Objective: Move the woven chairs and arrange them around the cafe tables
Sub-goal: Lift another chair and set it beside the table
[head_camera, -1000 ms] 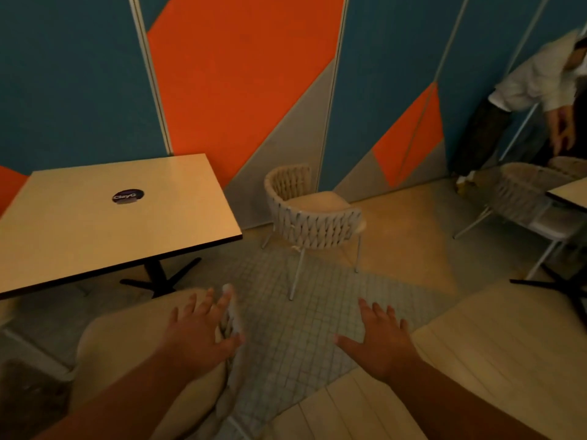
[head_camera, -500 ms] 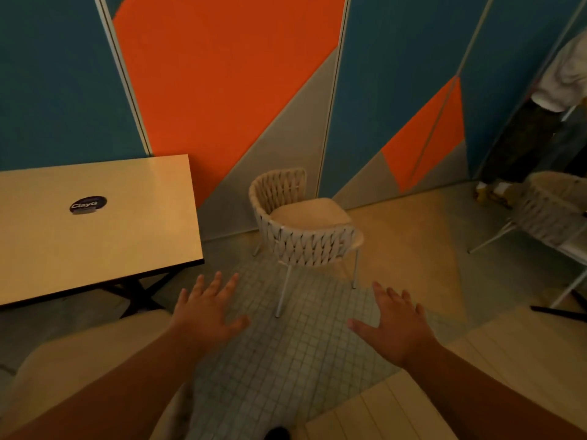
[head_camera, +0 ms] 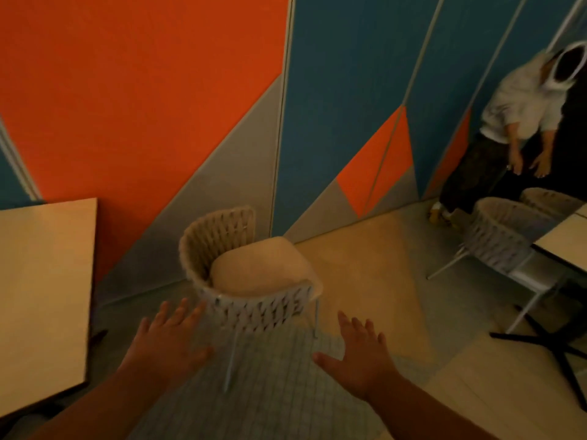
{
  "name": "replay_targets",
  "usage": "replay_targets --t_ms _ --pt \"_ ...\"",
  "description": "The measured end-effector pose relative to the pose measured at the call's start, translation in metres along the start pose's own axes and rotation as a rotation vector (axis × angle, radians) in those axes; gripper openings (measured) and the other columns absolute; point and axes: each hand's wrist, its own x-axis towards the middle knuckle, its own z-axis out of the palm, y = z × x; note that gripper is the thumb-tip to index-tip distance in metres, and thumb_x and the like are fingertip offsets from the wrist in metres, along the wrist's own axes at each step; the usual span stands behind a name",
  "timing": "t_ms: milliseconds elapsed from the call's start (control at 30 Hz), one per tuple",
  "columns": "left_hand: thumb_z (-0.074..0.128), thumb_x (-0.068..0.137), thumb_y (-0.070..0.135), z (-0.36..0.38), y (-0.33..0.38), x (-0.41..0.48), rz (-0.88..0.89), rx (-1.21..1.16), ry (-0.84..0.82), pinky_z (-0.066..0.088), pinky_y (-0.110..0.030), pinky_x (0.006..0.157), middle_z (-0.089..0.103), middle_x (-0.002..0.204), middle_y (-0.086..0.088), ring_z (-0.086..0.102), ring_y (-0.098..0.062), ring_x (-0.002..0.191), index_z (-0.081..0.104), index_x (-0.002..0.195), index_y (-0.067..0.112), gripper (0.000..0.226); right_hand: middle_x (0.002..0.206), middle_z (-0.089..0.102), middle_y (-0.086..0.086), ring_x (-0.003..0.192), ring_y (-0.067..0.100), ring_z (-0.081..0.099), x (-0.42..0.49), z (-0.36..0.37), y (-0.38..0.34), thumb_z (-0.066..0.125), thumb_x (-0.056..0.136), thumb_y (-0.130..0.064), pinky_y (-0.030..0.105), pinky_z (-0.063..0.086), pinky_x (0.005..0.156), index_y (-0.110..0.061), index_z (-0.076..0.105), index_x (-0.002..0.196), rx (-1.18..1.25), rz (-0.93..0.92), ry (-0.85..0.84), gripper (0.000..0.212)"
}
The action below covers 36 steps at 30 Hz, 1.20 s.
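A woven chair [head_camera: 254, 308] with a cream seat cushion and thin white legs stands near the painted wall, its curved back toward me. My left hand [head_camera: 168, 339] is stretched out, fingers spread, just left of the chair's back rim and a little short of it. My right hand [head_camera: 360, 354] is also spread and empty, lower right of the chair, apart from it. A light wooden cafe table [head_camera: 41, 296] fills the left edge. A second woven chair [head_camera: 502, 236] stands at the right beside another table [head_camera: 568, 239].
A person in a white hooded top [head_camera: 524, 109] bends over by the wall at the far right. The black cross base [head_camera: 546, 344] of the right table lies on the floor. Small grey tiles cover the floor between my hands.
I have come closer to the woven chair; both spread hands have moved forward toward its back. The left table has slid to the frame edge and the cushion near my left arm has left view.
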Motion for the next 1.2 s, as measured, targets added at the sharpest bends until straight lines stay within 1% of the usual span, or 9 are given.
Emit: replay_targets --t_ms 200,367,533,633,800,900,1033,1133,1200 --pt "0.027 0.086 0.091 0.002 0.023 0.071 -0.084 -0.052 -0.035 0.004 -0.055 0.129 -0.012 0.175 0.004 -0.012 -0.03 0.161 -0.022 0.159 0.042 0.101 0.176 0.002 0.006 0.161 0.036 -0.004 0.1 -0.019 0.008 0.013 0.045 -0.101 0.057 -0.001 0.127 -0.028 -0.006 0.167 -0.043 -0.074 -0.05 0.144" --pt "-0.007 0.053 0.102 0.015 0.049 0.119 -0.145 -0.098 0.024 0.003 -0.054 0.129 -0.013 0.174 0.004 -0.013 -0.029 0.16 -0.03 0.15 0.048 0.113 0.175 0.0 0.007 0.16 0.037 -0.007 0.194 -0.022 0.021 0.026 0.071 -0.1 0.057 -0.002 0.128 -0.026 -0.006 0.167 -0.126 -0.189 -0.106 0.125" --pt "0.03 0.087 0.088 0.038 0.07 0.165 -0.217 -0.128 -0.01 -0.001 -0.054 0.129 -0.013 0.175 0.002 -0.013 -0.028 0.16 -0.02 0.16 0.046 0.098 0.175 0.006 0.008 0.16 0.038 -0.003 0.281 -0.01 0.026 0.022 0.063 -0.105 0.058 0.0 0.127 -0.028 -0.003 0.167 -0.176 -0.292 -0.134 0.131" --pt "0.033 0.09 0.086 0.053 0.069 0.197 -0.216 -0.119 -0.031 -0.002 -0.054 0.128 -0.014 0.174 0.002 -0.015 -0.029 0.16 -0.018 0.162 0.044 0.097 0.175 0.007 0.007 0.16 0.038 -0.003 0.32 0.009 0.017 0.04 0.08 -0.093 0.058 0.0 0.128 -0.026 -0.001 0.167 -0.219 -0.337 -0.154 0.117" --pt "0.037 0.086 0.089 0.079 0.051 0.254 -0.2 -0.106 -0.044 0.002 -0.056 0.129 -0.008 0.175 0.002 -0.008 -0.03 0.161 -0.012 0.164 0.042 0.103 0.175 0.009 0.009 0.16 0.037 -0.002 0.372 0.052 -0.014 0.042 0.077 -0.094 0.058 0.001 0.128 -0.025 0.002 0.167 -0.206 -0.367 -0.183 0.121" --pt "0.037 0.073 0.098 0.095 0.04 0.29 -0.145 -0.038 -0.107 0.001 -0.057 0.128 -0.005 0.176 0.001 -0.011 -0.032 0.161 -0.009 0.165 0.04 0.118 0.174 0.014 0.01 0.16 0.038 0.002 0.402 0.074 -0.033 0.033 0.066 -0.104 0.058 0.002 0.128 -0.024 0.004 0.167 -0.256 -0.401 -0.174 0.132" --pt "-0.002 0.026 0.113 0.109 0.025 0.335 -0.079 0.139 -0.239 -0.003 -0.057 0.127 0.018 0.174 -0.001 0.0 -0.034 0.161 0.017 0.166 0.038 0.16 0.172 0.02 0.008 0.16 0.038 0.005 0.436 0.097 -0.063 0.03 0.057 -0.107 0.06 0.007 0.127 -0.028 0.01 0.166 -0.29 -0.418 -0.235 0.136" --pt "0.024 0.042 0.113 0.119 0.017 0.363 0.021 0.257 -0.275 0.023 -0.049 0.122 0.068 0.129 0.01 0.053 -0.022 0.133 0.066 0.133 0.04 0.124 0.135 0.066 -0.001 0.133 0.029 0.053 0.446 0.109 -0.078 0.032 0.054 -0.109 0.048 0.042 0.108 -0.034 0.063 0.135 -0.345 -0.348 -0.274 0.115" --pt "0.038 0.044 0.11 0.122 0.014 0.38 0.045 0.233 -0.348 0.047 -0.036 0.095 0.069 0.1 0.017 0.064 -0.014 0.103 0.072 0.117 0.043 0.105 0.089 0.072 -0.007 0.095 0.018 0.067 0.448 0.115 -0.079 0.034 0.05 -0.11 0.038 0.052 0.086 -0.03 0.074 0.093 -0.325 -0.325 -0.217 0.099"
